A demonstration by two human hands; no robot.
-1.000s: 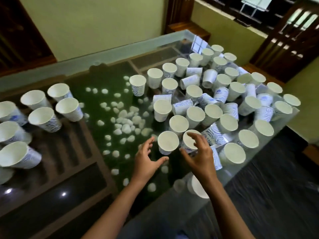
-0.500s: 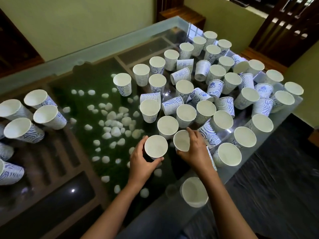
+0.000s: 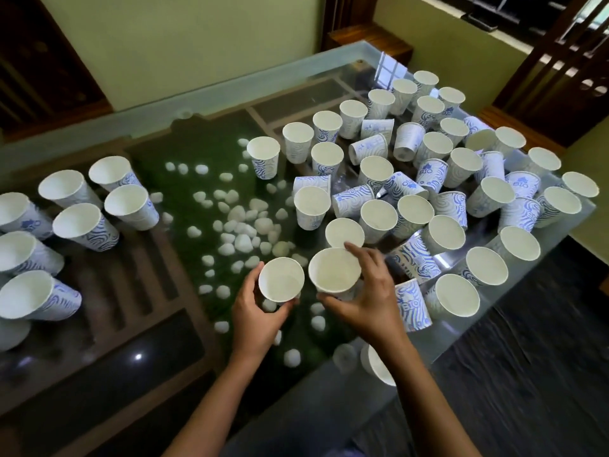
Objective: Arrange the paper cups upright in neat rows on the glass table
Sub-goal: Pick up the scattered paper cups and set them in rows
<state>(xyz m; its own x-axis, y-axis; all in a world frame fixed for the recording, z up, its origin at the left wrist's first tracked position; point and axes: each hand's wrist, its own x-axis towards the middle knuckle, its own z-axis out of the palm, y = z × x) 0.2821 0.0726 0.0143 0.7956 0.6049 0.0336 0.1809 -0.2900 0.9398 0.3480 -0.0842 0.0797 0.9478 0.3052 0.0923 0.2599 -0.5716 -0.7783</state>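
Two white paper cups with blue swirls are in my hands over the glass table [image 3: 158, 364]. My left hand [image 3: 255, 319] grips one upright cup [image 3: 280, 279] from the near side. My right hand [image 3: 370, 300] grips a second upright cup [image 3: 334, 270], fingers curled over its far rim. Both cups are lifted slightly near the table's front middle. Beyond them stands a dense crowd of cups [image 3: 412, 209]; several lie on their sides among upright ones. Another group of upright cups [image 3: 75, 222] stands in rows at the left.
White pebbles [image 3: 242, 240] on green turf lie under the glass in the middle. The table's right edge [image 3: 494, 318] drops to a dark floor. One cup [image 3: 374, 362] sits low by my right forearm. A wall and wooden furniture stand behind.
Both hands closed on the two nearest cups and have lifted them toward me. The view has shifted so the left group of cups shows more.
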